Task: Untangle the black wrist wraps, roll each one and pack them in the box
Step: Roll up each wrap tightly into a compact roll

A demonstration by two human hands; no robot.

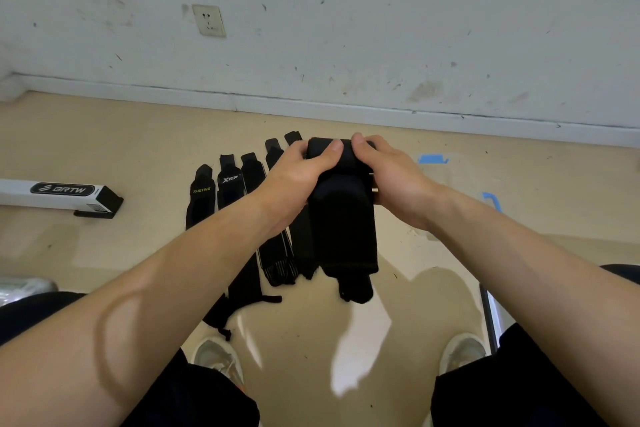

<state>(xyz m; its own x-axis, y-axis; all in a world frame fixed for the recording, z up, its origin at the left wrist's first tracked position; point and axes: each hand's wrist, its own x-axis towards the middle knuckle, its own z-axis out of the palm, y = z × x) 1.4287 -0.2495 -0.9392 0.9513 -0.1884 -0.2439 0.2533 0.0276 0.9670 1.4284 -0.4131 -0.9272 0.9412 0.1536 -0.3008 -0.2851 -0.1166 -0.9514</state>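
While both hands crowd the top of the wrap, the rolled end under them is mostly hidden, so how far the roll goes is hard to say. The left hand [294, 177] and right hand [391, 177] sit close together, thumbs on top. Their fingers curl around the black wrist wrap [343, 218] from either side, holding it up over the floor [104, 135]. Its free length hangs down toward the camera, plain dark fabric, wide and flat, ending in a narrower ragged tab. Behind the left forearm, more black wraps [228, 184] lie side by side on the floor in a row, their lower ends partly covered by the arm. One reads XUEYING, another carries a white logo. Off to the left lies the white box [65, 192] marked BRTW, cut off by the frame edge, its black end flap open; what is inside cannot be seen.
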